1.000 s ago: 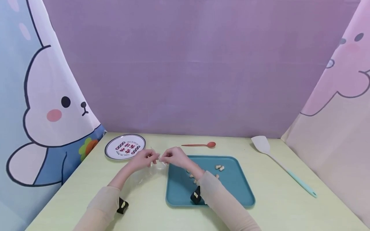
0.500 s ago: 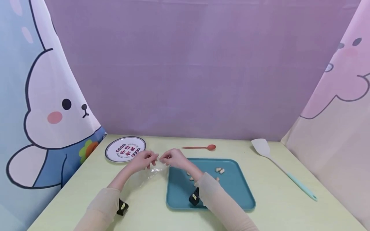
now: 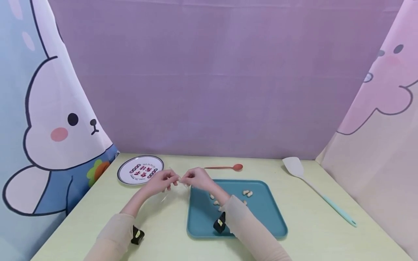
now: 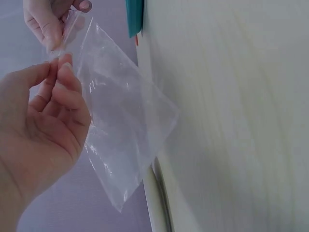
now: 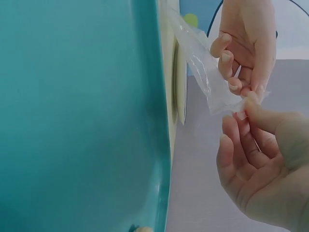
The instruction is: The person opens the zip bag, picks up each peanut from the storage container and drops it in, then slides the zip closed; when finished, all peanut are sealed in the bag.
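Observation:
A clear plastic bag (image 4: 128,106) hangs from both hands, above the table between the plate and the tray. My left hand (image 3: 161,181) pinches its upper edge between thumb and fingertips. Right beside it, my right hand (image 3: 197,178) pinches the same edge, and the fingertips of the two hands almost meet. In the right wrist view the bag (image 5: 205,72) looks thin and creased, with nothing visible inside. The teal tray (image 3: 264,217) lies below and right of my right hand, with several peanuts (image 3: 248,193) on it; my right forearm covers part of it.
Behind my left hand lies a white plate (image 3: 130,175) with a dark rim and red lettering. A red spoon (image 3: 237,167) rests beyond the tray. A white spatula (image 3: 295,166) with a mint handle lies at the right. A purple curtain (image 3: 209,79) closes off the back.
Both hands stay nearly in place, still pinching the bag. The bag shifts and folds slightly beneath the fingers. The head view tilts a little.

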{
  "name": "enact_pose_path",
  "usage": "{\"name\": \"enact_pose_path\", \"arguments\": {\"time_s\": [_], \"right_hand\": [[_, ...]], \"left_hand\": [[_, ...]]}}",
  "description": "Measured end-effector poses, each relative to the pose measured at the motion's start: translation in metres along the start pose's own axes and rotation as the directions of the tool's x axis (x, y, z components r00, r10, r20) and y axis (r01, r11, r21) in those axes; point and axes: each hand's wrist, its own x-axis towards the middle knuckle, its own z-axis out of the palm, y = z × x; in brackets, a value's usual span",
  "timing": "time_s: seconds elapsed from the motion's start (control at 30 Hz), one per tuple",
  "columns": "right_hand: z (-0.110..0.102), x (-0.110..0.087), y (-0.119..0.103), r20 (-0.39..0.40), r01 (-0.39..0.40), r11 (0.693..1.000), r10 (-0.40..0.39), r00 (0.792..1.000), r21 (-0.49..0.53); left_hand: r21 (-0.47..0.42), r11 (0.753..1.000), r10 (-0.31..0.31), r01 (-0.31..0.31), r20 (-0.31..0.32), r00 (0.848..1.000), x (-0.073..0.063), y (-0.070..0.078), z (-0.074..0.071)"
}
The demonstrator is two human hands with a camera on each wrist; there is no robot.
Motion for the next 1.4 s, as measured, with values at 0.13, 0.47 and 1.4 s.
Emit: {"name": "enact_pose_path", "arguments": {"time_s": [0.13, 0.47, 1.4], "right_hand": [[0.001, 0.000, 0.001, 0.003, 0.004, 1.000, -0.004, 1.000, 0.026], [-0.007, -0.001, 0.003, -0.055, 0.040, 0.998, -0.037, 0.998, 0.050], [-0.015, -0.006, -0.005, -0.083, -0.089, 0.983, 0.103, 0.991, 0.160]], "left_hand": [[-0.024, 1.000, 0.004, -0.003, 0.022, 1.000, 0.000, -0.001, -0.001], [-0.016, 1.000, -0.022, 0.023, 0.039, 0.999, -0.004, -0.003, -0.004], [0.170, 0.983, 0.098, -0.075, -0.132, 0.986, -0.015, 0.015, -0.003]]}}
